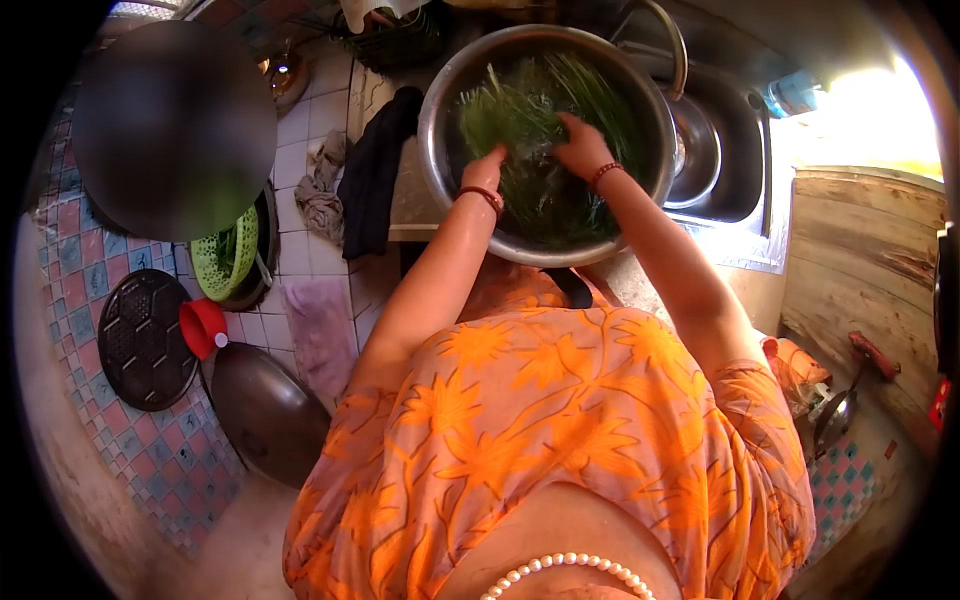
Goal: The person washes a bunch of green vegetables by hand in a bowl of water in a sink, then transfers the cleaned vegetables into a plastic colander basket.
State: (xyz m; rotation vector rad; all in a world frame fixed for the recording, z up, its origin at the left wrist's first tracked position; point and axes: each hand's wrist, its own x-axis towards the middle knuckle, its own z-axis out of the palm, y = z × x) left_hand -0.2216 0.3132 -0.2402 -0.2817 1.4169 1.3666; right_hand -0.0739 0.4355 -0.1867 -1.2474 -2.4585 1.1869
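A large round metal basin [436, 190] holds water and long green leafy stalks [590, 95]. Over the left part of the basin, my left hand [484, 172] dips into the greens, its fingers mostly hidden among the leaves. My right hand [583, 148] is right of the basin's middle, touching the wet greens with its thumb and fingers apart, and nothing shows gripped in it. Both wrists wear reddish bangles. Water glistens between the two hands.
Right of the basin is a metal sink [745, 150] with a curved faucet [680, 50]. A dark cloth [380, 175] hangs at the left. Farther left are a green strainer [222, 262], a dark pan [268, 415] and a black perforated plate [148, 340].
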